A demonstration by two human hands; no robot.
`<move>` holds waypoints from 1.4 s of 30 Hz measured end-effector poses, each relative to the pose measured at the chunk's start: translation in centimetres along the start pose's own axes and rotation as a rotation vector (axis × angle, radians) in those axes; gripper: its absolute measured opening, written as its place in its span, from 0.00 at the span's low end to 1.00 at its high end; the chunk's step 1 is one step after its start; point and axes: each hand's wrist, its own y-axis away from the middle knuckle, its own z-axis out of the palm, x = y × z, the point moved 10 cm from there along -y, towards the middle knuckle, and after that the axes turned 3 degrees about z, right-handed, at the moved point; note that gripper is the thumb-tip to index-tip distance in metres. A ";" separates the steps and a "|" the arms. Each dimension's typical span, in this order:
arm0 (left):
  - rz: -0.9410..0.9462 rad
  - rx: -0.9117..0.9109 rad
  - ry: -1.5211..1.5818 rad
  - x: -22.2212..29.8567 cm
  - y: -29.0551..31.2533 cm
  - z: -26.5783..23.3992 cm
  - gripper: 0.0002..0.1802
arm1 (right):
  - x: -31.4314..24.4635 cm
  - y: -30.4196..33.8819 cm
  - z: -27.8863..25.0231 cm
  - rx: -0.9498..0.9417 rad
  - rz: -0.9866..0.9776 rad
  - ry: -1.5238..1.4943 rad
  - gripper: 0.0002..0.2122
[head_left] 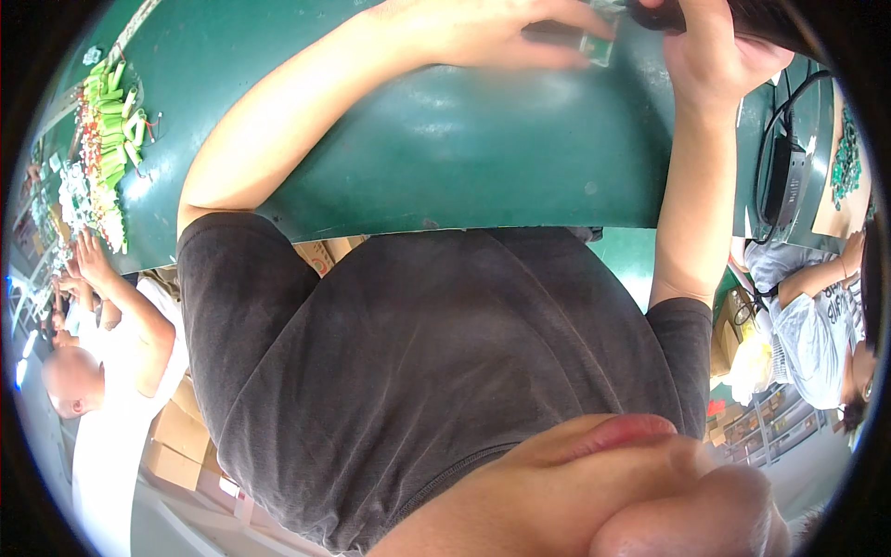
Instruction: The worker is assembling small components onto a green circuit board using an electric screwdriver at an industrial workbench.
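Blurred left fingers clamp a small clear, green-tinted piece; right fingers grip a smooth black object

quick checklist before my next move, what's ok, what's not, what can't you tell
1. Left hand sharply visible: not ok, its fingers are blurred.
2. Small clear piece gripped: cannot tell, the left fingers reach it but contact is unclear.
3. Dark thing firmly in the right hand: cannot tell, the picture's upper edge cuts it off.
4. Green pieces apart from the left forearm: ok, they lie off to its left.
5. Black box apart from the right forearm: ok, it lies to its right.
6. Co-worker's hand away from yours: ok, far left.
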 end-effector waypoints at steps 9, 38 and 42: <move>-0.001 -0.027 -0.043 0.3 -0.2 -0.2 0.18 | -0.8 0.2 -0.4 -0.006 -0.105 -0.008 0.24; 0.006 0.038 -0.007 0.0 -0.2 -0.3 0.21 | -0.5 0.3 0.0 0.069 -0.024 0.004 0.27; -0.028 0.058 0.045 -0.4 0.1 -0.2 0.24 | -1.7 -0.2 0.8 -0.016 -0.079 0.020 0.26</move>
